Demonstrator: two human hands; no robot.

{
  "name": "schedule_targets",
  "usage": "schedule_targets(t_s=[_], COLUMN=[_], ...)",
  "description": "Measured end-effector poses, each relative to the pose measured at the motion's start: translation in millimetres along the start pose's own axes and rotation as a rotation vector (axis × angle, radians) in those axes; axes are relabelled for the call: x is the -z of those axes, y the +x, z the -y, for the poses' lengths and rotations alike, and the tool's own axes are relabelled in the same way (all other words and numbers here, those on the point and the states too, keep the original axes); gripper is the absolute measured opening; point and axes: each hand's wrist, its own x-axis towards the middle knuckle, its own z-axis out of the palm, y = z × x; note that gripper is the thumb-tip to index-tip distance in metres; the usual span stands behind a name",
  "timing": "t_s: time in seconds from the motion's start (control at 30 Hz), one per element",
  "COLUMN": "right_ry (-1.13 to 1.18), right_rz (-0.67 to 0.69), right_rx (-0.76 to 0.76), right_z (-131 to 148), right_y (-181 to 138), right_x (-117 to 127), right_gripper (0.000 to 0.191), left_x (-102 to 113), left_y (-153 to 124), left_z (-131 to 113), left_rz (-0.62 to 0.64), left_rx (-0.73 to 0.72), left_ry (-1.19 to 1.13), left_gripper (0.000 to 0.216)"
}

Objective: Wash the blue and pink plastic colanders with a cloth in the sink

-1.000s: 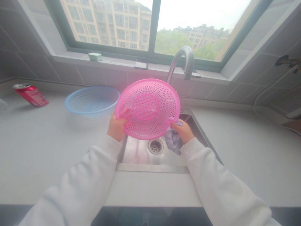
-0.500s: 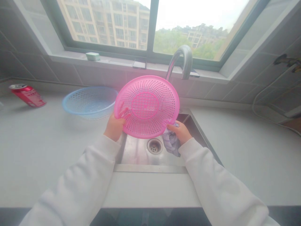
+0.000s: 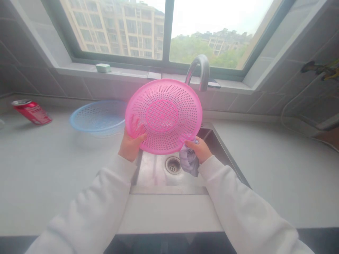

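A round pink perforated basket (image 3: 164,114) is held up on edge over the steel sink (image 3: 159,173), its underside facing me. My left hand (image 3: 130,144) grips its left rim, fingers behind the mesh. My right hand (image 3: 198,150) is closed on a crumpled grey-purple cloth (image 3: 188,161) and presses it against the basket's lower right rim. A blue perforated basket (image 3: 97,115) rests on the counter just left of the pink one.
A curved steel tap (image 3: 197,68) rises behind the pink basket. A red can (image 3: 31,111) lies on its side at the far left of the grey counter (image 3: 39,169). A green sponge (image 3: 103,67) sits on the window sill. A cable runs along the counter at the right.
The pink basket has risen slightly and shifted a little left. My right hand with the cloth has slid left along the lower rim.
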Motion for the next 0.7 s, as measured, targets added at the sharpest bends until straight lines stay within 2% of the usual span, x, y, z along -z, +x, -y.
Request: schedule_targets(t_s=[0.13, 0.3, 0.47, 0.7], right_ry=[-0.181, -0.203, -0.18, -0.198], right_rz=[0.059, 0.037, -0.002, 0.053], right_rx=[-0.066, -0.05, -0.021, -0.042], right_z=[-4, -2, -1, -4], right_y=[-1, 5, 6, 2], right_x=[-1, 9, 11, 0], right_gripper=[0.044, 0.044, 0.042, 0.048], left_x=[15, 24, 20, 5], left_y=[3, 13, 11, 3], left_z=[6, -11, -18, -10], left_rz=[-0.035, -0.032, -0.116, -0.262], left_rx=[0.096, 0.195, 0.239, 0.21], left_ry=[0.052, 0.11, 0.066, -0.017], left_gripper=[0.093, 0.089, 0.082, 0.074])
